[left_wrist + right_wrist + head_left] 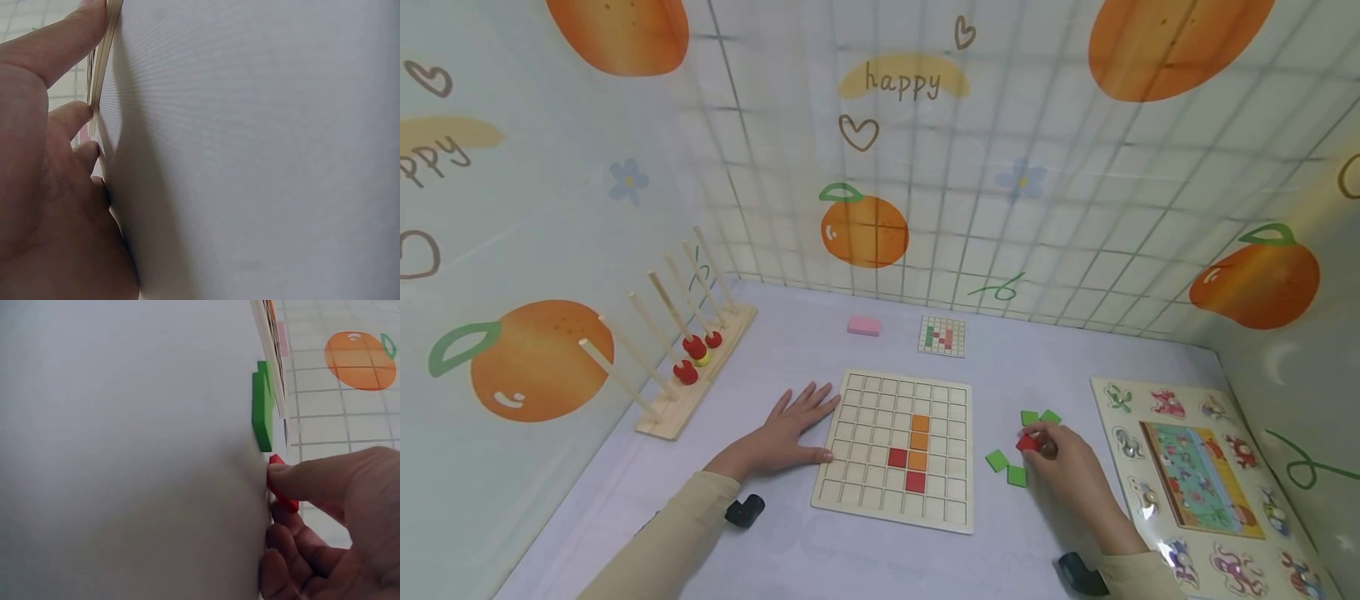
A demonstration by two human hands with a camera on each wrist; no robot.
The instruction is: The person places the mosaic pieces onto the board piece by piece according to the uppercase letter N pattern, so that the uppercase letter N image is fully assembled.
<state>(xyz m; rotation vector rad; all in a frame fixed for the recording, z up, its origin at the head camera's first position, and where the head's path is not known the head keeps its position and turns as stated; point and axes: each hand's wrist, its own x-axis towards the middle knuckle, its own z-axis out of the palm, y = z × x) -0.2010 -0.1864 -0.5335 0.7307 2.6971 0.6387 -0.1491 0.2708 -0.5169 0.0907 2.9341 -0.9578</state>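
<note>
A wooden grid board (pixel 861 483) lies in the middle of the table, with several orange and red square tiles set in its cells. My left hand (pixel 786 433) rests at the board's left edge, fingers spread; in the left wrist view the thumb (pixel 69 37) touches the board's side. To the right of the board, my right hand (pixel 1067 467) pinches a red tile (pixel 284 487) between thumb and fingers, low over the table. Several loose green tiles (pixel 997 460) lie around that hand, one showing as a green tile (pixel 261 412) in the right wrist view.
A small pattern card (pixel 942 337) and a pink block (pixel 864 326) lie behind the board. At left stands a wooden peg rack (pixel 666 425) with red and yellow pieces low on its pegs. A sea-animal puzzle board (pixel 1210 475) lies at right.
</note>
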